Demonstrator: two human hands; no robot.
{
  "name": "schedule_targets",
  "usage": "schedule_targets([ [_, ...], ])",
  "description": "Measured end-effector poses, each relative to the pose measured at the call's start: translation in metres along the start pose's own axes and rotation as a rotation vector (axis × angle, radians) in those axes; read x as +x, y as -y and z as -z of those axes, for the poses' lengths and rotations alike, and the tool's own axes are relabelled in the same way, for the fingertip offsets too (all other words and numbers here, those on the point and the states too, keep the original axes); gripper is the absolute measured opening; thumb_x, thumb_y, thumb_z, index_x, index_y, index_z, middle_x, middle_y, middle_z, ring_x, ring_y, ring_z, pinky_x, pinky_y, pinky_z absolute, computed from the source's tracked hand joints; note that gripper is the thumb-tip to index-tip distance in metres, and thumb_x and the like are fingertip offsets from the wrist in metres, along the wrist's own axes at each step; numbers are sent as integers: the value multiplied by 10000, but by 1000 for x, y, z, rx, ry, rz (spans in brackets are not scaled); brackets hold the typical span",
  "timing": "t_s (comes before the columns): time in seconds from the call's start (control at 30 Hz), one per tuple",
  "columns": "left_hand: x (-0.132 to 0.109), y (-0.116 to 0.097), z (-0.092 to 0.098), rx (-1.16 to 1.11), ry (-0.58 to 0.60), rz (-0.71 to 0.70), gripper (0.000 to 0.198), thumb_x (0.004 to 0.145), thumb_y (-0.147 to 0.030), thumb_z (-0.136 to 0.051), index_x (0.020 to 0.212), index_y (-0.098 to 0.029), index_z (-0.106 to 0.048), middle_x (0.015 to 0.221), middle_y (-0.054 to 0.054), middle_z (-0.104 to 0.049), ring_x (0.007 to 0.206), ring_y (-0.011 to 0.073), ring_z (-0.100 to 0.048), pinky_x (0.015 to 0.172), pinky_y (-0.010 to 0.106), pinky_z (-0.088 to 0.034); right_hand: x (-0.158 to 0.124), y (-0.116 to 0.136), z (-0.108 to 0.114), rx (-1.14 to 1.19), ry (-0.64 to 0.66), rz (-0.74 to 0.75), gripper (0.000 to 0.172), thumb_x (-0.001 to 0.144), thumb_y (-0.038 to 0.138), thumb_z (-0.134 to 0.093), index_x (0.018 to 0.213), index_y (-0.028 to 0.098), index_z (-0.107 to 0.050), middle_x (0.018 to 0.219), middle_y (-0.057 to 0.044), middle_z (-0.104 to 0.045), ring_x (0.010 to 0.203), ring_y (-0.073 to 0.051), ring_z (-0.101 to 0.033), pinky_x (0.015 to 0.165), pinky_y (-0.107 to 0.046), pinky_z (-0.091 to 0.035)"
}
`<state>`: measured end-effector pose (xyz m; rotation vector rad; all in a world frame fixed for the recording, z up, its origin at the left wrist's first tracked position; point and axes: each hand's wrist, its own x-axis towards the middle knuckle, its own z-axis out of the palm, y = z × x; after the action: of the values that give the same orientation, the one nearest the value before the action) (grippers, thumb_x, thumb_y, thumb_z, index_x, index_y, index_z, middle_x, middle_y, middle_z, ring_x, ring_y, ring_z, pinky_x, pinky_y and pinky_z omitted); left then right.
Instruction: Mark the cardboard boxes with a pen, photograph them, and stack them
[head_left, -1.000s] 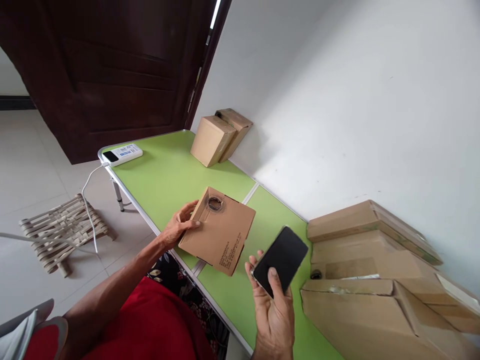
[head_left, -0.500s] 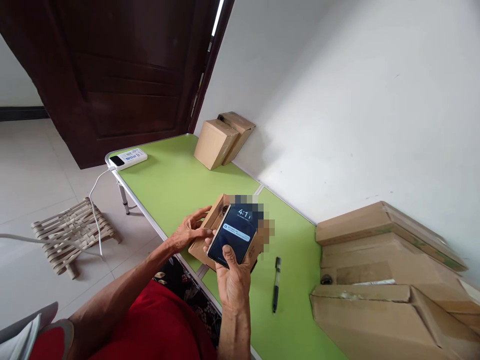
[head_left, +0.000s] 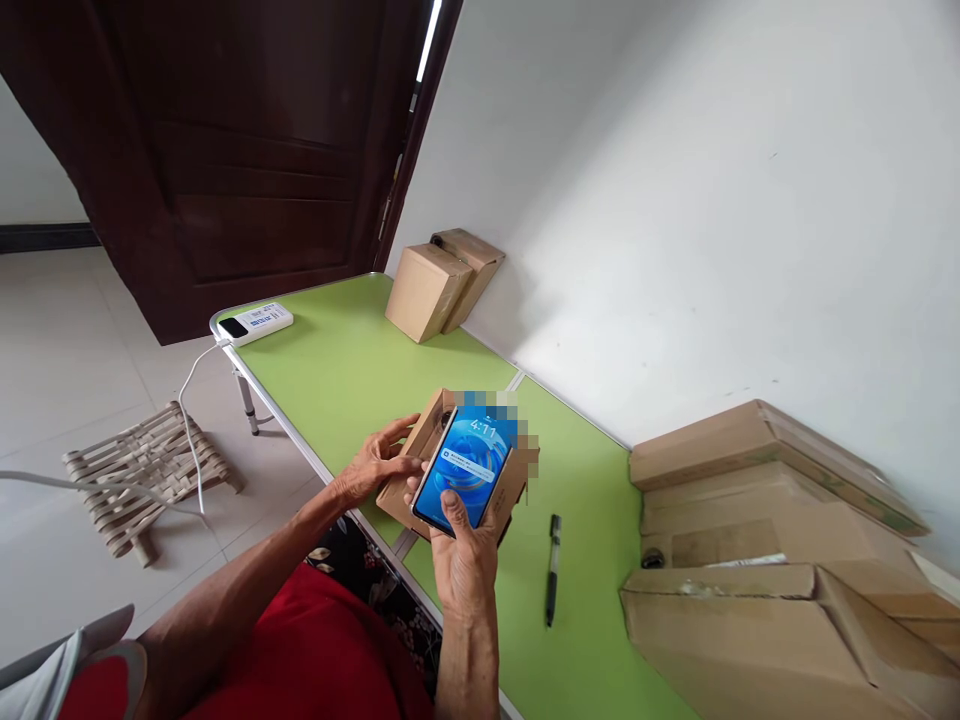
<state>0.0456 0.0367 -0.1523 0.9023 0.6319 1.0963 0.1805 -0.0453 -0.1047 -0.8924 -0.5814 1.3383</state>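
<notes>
In my right hand is a smartphone, its lit blue screen facing up and reading 4:11. The thumb lies over the lower part of the screen. Under the phone, a small cardboard box rests at the near edge of the green table, partly covered by it. My left hand grips the left side of this box, one finger reaching to the phone's edge. A black and clear pen lies on the table right of the phone.
Two small cardboard boxes stand against the wall. Larger cartons fill the right end of the table. A white power bank with a trailing cable sits at the far left corner. A woven stool is on the floor.
The phone's screen has gone from dark to a bright blue wallpaper. Both hands and the box have stayed almost in place.
</notes>
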Motion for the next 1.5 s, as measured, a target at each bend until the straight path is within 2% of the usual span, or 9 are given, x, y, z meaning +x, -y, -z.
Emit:
schedule_targets([
  [0.2, -1, 0, 1, 4, 1, 17, 836, 730, -366, -871, 1498, -261, -556, 1542, 116, -592, 1265, 350, -672, 970, 416, -592, -12, 11, 14, -47, -123, -21, 808, 670, 426, -973, 1364, 248, -599, 1033, -83, -795, 837, -300, -790, 840, -571, -646],
  [0.33, -2, -1, 1, 33, -46, 29, 858, 697, -411, -885, 1479, -243, -575, 1505, 134, -617, 1268, 372, -661, 944, 435, -601, -17, 30, 36, -121, -280, 70, 667, 657, 517, -962, 1163, 188, -678, 997, -116, -795, 799, -311, -785, 795, -563, -652],
  [0.5, -1, 1, 7, 59, -179, -21, 858, 695, -484, -854, 1454, -199, -572, 1475, 148, -622, 1299, 381, -622, 930, 407, -579, -13, 48, 81, -249, -504, 206, 761, 666, 615, -922, 1229, 171, -669, 963, -100, -790, 753, -282, -772, 742, -475, -651],
  [0.63, 0, 2, 10, 71, -269, -72, 856, 701, -502, -835, 1447, -192, -552, 1453, 144, -627, 1241, 354, -642, 936, 396, -561, -6, 43, 120, -442, -627, 108, 791, 586, 664, -914, 1138, 133, -715, 904, -77, -767, 733, -257, -737, 702, -397, -624],
  [0.73, 0, 2, 8, 83, -279, -79, 837, 701, -502, -831, 1433, -191, -570, 1435, 142, -638, 1219, 353, -651, 929, 401, -560, -1, 31, 136, -542, -626, 20, 834, 501, 698, -906, 1077, 121, -729, 902, -81, -755, 762, -256, -711, 661, -373, -604],
  [1.0, 0, 1, 8, 95, -284, -65, 841, 699, -504, -829, 1434, -187, -571, 1417, 149, -654, 1224, 363, -657, 927, 406, -561, 7, 18, 143, -828, -590, -61, 825, 553, 835, -741, 1013, 150, -711, 861, -112, -729, 728, -286, -671, 597, -395, -546],
  [1.13, 1, 1, 7, 89, -284, -66, 832, 703, -512, -830, 1427, -194, -571, 1409, 142, -657, 1221, 355, -656, 934, 404, -559, 5, 28, 145, -1157, -654, -57, 799, 564, 879, -626, 930, 173, -706, 904, -206, -718, 892, -427, -666, 815, -553, -526],
  [1.23, 0, 1, 6, 84, -285, -71, 809, 703, -512, -832, 1410, -202, -589, 1393, 138, -663, 1207, 347, -661, 932, 408, -561, 1, 31, 142, -1327, -643, -59, 906, 612, 888, -498, 1046, 126, -727, 1041, -297, -706, 1054, -520, -627, 945, -624, -456],
  [1.5, 0, 4, 6, 59, -282, -65, 830, 706, -541, -841, 1408, -180, -583, 1418, 166, -644, 1213, 352, -668, 953, 429, -567, -8, 31, 132, -1640, -618, -18, 1121, 760, 974, -197, 1183, 89, -740, 1061, -328, -638, 997, -504, -644, 742, -608, -507],
])
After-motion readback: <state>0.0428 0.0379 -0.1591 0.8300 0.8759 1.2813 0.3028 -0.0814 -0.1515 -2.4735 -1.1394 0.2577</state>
